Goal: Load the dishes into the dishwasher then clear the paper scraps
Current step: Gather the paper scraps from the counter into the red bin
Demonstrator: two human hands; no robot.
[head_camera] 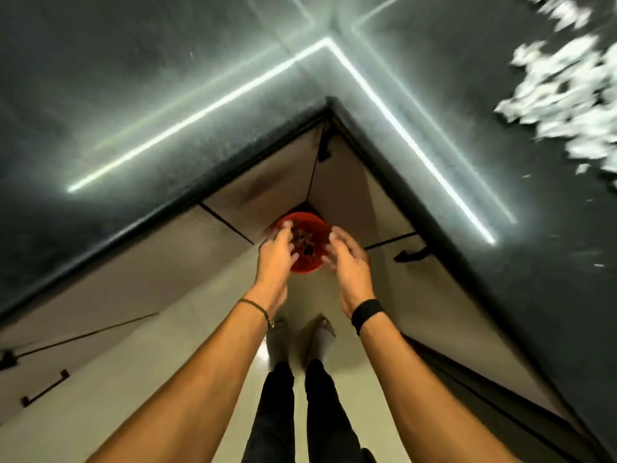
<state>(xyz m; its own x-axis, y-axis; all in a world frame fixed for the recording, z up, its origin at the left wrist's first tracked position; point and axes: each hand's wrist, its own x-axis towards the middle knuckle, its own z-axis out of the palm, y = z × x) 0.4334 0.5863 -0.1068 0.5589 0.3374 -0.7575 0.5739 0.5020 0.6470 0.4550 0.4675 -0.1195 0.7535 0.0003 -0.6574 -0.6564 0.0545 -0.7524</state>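
As orange bin (305, 266) faces up, left hand (275, 253), right hand (350, 264) above, grips slack, empty.

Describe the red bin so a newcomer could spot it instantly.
Start at the dark L-shaped countertop and follow its two edges to the inner corner. Straight below, down where the beige cabinet fronts meet, sits a small round bin, between the person's left hand and right hand. It is the only bright orange-red thing in view, with dark bits inside.
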